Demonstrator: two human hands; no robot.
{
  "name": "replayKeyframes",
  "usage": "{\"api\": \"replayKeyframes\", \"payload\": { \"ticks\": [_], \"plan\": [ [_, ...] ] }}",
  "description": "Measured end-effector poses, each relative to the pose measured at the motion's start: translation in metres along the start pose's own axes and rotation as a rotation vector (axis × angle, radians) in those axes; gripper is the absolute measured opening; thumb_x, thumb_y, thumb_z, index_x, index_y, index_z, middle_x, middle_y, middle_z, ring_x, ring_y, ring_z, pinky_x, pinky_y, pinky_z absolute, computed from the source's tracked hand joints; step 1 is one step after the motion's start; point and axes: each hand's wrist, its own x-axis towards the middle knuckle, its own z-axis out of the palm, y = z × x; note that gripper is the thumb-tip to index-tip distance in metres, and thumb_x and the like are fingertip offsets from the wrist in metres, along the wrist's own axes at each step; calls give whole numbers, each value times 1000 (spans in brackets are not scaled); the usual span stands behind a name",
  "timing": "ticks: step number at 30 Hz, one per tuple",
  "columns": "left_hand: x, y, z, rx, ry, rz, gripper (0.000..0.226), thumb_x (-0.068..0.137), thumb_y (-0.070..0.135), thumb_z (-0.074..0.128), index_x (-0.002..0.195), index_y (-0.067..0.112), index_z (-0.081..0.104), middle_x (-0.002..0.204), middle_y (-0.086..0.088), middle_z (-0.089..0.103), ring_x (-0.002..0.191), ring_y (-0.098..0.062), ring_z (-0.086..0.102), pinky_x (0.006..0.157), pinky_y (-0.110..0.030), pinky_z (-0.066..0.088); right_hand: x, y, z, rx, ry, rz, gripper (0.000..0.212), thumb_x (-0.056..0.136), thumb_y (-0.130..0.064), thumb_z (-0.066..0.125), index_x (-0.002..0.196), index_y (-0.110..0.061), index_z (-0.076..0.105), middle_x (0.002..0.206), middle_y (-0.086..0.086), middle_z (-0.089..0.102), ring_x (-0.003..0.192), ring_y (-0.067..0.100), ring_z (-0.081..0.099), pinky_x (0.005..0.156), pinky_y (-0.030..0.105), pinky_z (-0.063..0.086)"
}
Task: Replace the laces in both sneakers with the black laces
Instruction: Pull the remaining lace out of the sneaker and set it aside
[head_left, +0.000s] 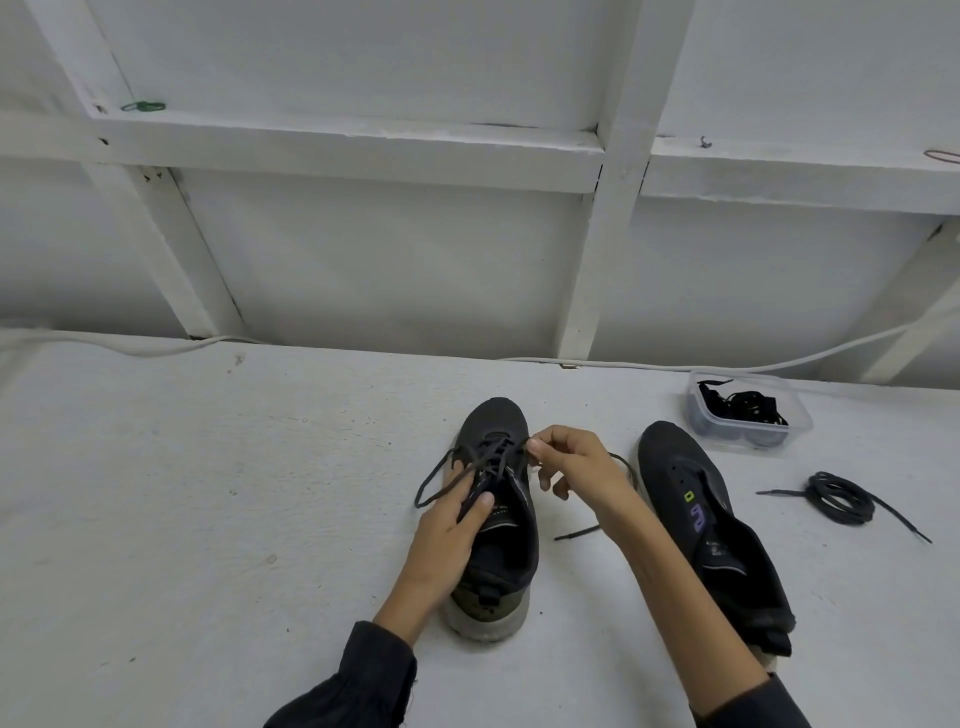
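On the white bench (208, 493), the dark knit sneaker (511, 566) lies toe toward the far edge, the left hand (452, 525) gripping its tongue, while the right hand (576, 467) fingers (535, 446) pinch the dark lace (441, 473) at the toe-end eyelets, just right of its long axis.

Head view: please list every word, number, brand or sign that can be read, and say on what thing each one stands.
No text can be read.
Unlaced sneaker: green mark and purple mark on its side, shapes only, no legible letters.
Its insole print: too blurred to read.
Laced sneaker, tongue label: too small to read.
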Motion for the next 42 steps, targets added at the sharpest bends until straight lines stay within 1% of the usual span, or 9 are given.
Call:
{"api": "replayKeyframes", "payload": {
  "ticks": [5, 11, 18, 25, 28, 32, 36, 39, 42],
  "plan": [
    [1, -1, 1, 15, 9, -4, 43, 99, 29, 51, 142, 28, 46, 149, 11, 41, 138, -7, 37, 116, -32, 32, -5, 7, 3, -107, -112, -28, 11, 83, -17, 76, 75, -12, 71, 75, 8, 70, 57, 9, 56, 48, 19, 37],
    [1, -1, 1, -4, 8, -33, 50, 99, 27, 51, 147, 25, 37, 157, 12, 25, 145, -5, 21, 121, -32, 20, 4, -5, -9, 52, 164, -41, 15, 94, -13, 62, 81, -7, 66, 75, 4, 64, 54, 12, 56, 49, 23, 36],
    [2, -3, 1, 15, 5, -40, 57, 99, 32, 52, 151, 27, 29, 160, 11, 21, 147, -5, 18, 122, -36, 20, -4, 5, -2, -118, -120, 7, 10, 81, -18, 78, 81, -9, 74, 76, 13, 70, 56, 10, 56, 48, 20, 37],
    [1, -4, 0, 4, 13, -54, 53, 98, 36, 52, 148, 25, 37, 155, 9, 33, 143, -9, 29, 120, -39, 25, 7, -10, -18, 204, 322, -44, 16, 96, -15, 60, 82, -7, 62, 75, 4, 57, 51, 11, 53, 46, 21, 34],
    [2, -6, 0, 20, 15, -59, 63, 90, 53, 52, 146, 28, 41, 152, 9, 40, 140, -10, 35, 117, -42, 30, 2, -9, -16, 96, 184, -9, 14, 90, -22, 69, 83, -9, 68, 75, 3, 62, 53, 11, 53, 47, 22, 35],
    [2, -6, 0, 53, 5, -45, 55, 95, 47, 52, 145, 26, 43, 151, 8, 41, 140, -10, 36, 117, -40, 31, -5, 6, 3, -124, -64, 13, 14, 80, -19, 79, 81, -6, 74, 68, 6, 68, 54, 11, 56, 46, 19, 36],
    [0, -3, -1, 31, 8, -47, 45, 100, 32, 51, 144, 26, 42, 144, 20, 33, 135, 1, 29, 112, -20, 25, 0, 1, 0, -57, 142, -47, 16, 86, -11, 71, 74, -1, 68, 61, -2, 61, 51, 12, 53, 48, 22, 34],
    [0, -2, -1, 34, 10, -44, 47, 99, 30, 52, 145, 28, 41, 150, 14, 36, 139, -6, 33, 118, -32, 28, 0, -5, -3, 167, 344, -59, 21, 94, -11, 61, 73, -7, 59, 75, 1, 57, 50, 12, 52, 47, 22, 33],
    [-2, 0, 0, 22, 21, -65, 54, 91, 50, 53, 143, 37, 43, 148, 8, 45, 138, -12, 39, 116, -42, 34, -3, -3, 0, 208, 300, -15, 17, 92, -18, 65, 78, -8, 63, 74, -1, 59, 50, 12, 50, 46, 21, 33]
  ]
}}
